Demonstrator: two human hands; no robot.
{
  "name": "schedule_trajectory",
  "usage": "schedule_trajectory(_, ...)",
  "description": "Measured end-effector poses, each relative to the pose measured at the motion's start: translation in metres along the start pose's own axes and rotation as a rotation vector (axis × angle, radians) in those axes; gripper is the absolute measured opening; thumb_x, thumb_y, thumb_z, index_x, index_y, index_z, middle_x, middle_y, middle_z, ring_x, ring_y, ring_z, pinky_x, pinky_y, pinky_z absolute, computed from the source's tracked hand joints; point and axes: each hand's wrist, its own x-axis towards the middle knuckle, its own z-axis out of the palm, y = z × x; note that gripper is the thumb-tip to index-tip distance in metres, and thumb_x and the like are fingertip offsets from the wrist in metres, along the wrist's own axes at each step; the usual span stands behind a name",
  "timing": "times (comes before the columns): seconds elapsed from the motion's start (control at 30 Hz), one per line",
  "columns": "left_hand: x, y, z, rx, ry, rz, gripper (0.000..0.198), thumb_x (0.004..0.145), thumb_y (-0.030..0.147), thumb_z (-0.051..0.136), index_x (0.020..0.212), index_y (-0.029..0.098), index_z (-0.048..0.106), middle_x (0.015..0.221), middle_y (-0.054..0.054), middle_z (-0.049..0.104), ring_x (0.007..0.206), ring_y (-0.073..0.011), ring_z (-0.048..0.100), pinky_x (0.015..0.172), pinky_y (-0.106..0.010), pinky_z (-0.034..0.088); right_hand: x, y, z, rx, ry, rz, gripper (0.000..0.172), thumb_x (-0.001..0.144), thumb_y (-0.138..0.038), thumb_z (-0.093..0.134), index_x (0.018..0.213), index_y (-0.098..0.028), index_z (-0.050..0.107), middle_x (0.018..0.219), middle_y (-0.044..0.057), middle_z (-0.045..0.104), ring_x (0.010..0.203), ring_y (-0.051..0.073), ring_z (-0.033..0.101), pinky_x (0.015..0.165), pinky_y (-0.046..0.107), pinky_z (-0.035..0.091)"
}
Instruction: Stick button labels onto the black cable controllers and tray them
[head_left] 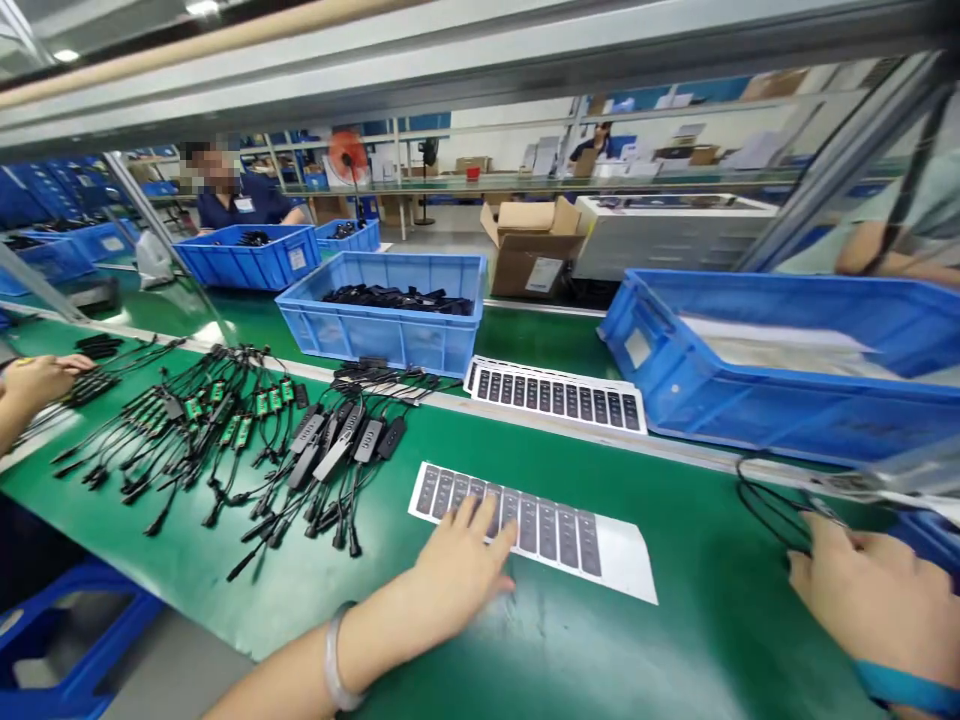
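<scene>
My left hand (pixel 461 565) rests with its fingers spread on a white sheet of dark grey stickers (pixel 555 530), lying on the green table. A stretch at the sheet's right end is bare backing. Over at the right edge, my right hand (pixel 877 600) is closed on a black cable (pixel 769 505), whose loop sticks out to the left of the fingers; the far end of the cable is hidden. To the left of my left hand lie black cable controllers (pixel 367 440) with short leads and plugs. Beside these are cables with bare green circuit boards (pixel 240 430).
A second sticker sheet (pixel 555 395) lies on the ledge behind. One blue bin (pixel 382 340) holds black parts; a larger blue bin (pixel 765 410) at right holds white sheets. A co-worker's hand (pixel 37 385) is at far left. Metal beams (pixel 480 70) cross overhead.
</scene>
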Motion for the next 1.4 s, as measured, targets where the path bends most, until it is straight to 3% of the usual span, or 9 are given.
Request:
schedule_trajectory(0.13,0.001,-0.038,-0.034,0.07,0.095,-0.29,0.023,0.091,0.012,0.052,0.113,0.007,0.058,0.107,-0.021,0.061,0.1,-0.0331,0.064,0.081,-0.045,0.054,0.01,-0.087,-0.002,0.263,-0.199,-0.091,0.027,0.081,-0.041,0.048,0.093,-0.025,0.065,0.088,0.014,0.068,0.077,0.031,0.068,0.072,0.046,0.054)
schedule_trajectory(0.3,-0.007,-0.036,-0.029,-0.009,0.089,-0.047,0.024,0.093,0.014,0.051,0.115,0.019,0.059,0.112,-0.008,0.064,0.101,-0.0225,0.064,0.087,-0.034,0.054,0.009,-0.17,-0.007,0.287,-0.467,-0.179,0.027,0.087,-0.027,0.045,0.097,-0.017,0.069,0.094,0.011,0.068,0.082,0.023,0.069,0.075,0.035,0.053)
schedule_trajectory(0.43,-0.016,-0.016,0.007,0.06,0.093,0.116,0.029,0.091,0.014,0.054,0.12,0.018,0.06,0.126,-0.013,0.063,0.115,-0.0291,0.061,0.093,-0.04,0.052,0.001,-0.17,-0.006,0.208,-0.488,-0.119,0.028,0.088,-0.025,0.044,0.098,-0.014,0.068,0.096,0.013,0.067,0.081,0.024,0.068,0.076,0.038,0.051)
schedule_trajectory(0.67,-0.015,-0.011,0.041,0.117,0.144,0.113,0.033,0.093,0.021,0.054,0.125,0.013,0.06,0.125,-0.018,0.064,0.122,-0.033,0.057,0.099,-0.045,0.048,-0.009,-0.146,0.004,0.564,-0.423,-0.005,0.025,0.079,-0.043,0.054,0.071,-0.022,0.066,0.079,0.008,0.067,0.075,0.024,0.064,0.069,0.037,0.051)
schedule_trajectory(0.8,-0.013,-0.008,0.028,0.144,0.098,0.078,0.032,0.092,0.018,0.054,0.123,0.016,0.061,0.121,-0.014,0.065,0.112,-0.028,0.062,0.09,-0.037,0.052,-0.003,-0.134,-0.002,0.761,-0.26,0.29,0.037,0.071,-0.059,0.06,0.076,-0.022,0.063,0.071,0.004,0.064,0.061,0.021,0.059,0.057,0.034,0.048)
schedule_trajectory(0.93,-0.001,-0.033,-0.008,0.121,0.136,-0.228,0.033,0.091,0.01,0.049,0.121,0.02,0.058,0.102,-0.009,0.066,0.089,-0.0212,0.065,0.069,-0.028,0.053,0.0,-0.146,-0.022,1.016,-0.083,0.471,0.042,0.071,-0.064,0.066,0.083,-0.024,0.059,0.076,0.0,0.06,0.068,0.018,0.059,0.063,0.031,0.047)
schedule_trajectory(1.07,0.018,-0.083,-0.035,0.116,0.302,-0.565,0.026,0.088,0.004,0.042,0.108,0.003,0.059,0.109,-0.025,0.058,0.109,-0.0368,0.055,0.084,-0.048,0.048,-0.003,-0.174,-0.033,1.191,-0.072,0.445,0.039,0.073,-0.058,0.071,0.09,-0.025,0.058,0.08,-0.001,0.059,0.066,0.014,0.056,0.064,0.028,0.046)
schedule_trajectory(1.2,0.027,-0.109,-0.043,-0.063,0.394,-0.651,0.019,0.086,0.009,0.048,0.098,0.003,0.061,0.109,-0.028,0.058,0.116,-0.0429,0.05,0.094,-0.056,0.041,-0.006,-0.196,-0.03,1.278,-0.135,0.39,0.036,0.076,-0.052,0.073,0.091,-0.025,0.056,0.082,-0.002,0.057,0.067,0.012,0.056,0.062,0.025,0.046)
schedule_trajectory(1.4,0.027,-0.092,-0.05,-0.641,0.427,-0.559,0.029,0.095,0.027,0.042,0.119,0.013,0.051,0.089,-0.01,0.063,0.079,-0.0245,0.066,0.073,-0.037,0.05,-0.011,-0.219,-0.024,1.431,-0.237,0.342,0.032,0.082,-0.048,0.07,0.093,-0.026,0.051,0.085,-0.003,0.054,0.069,0.011,0.056,0.06,0.024,0.046)
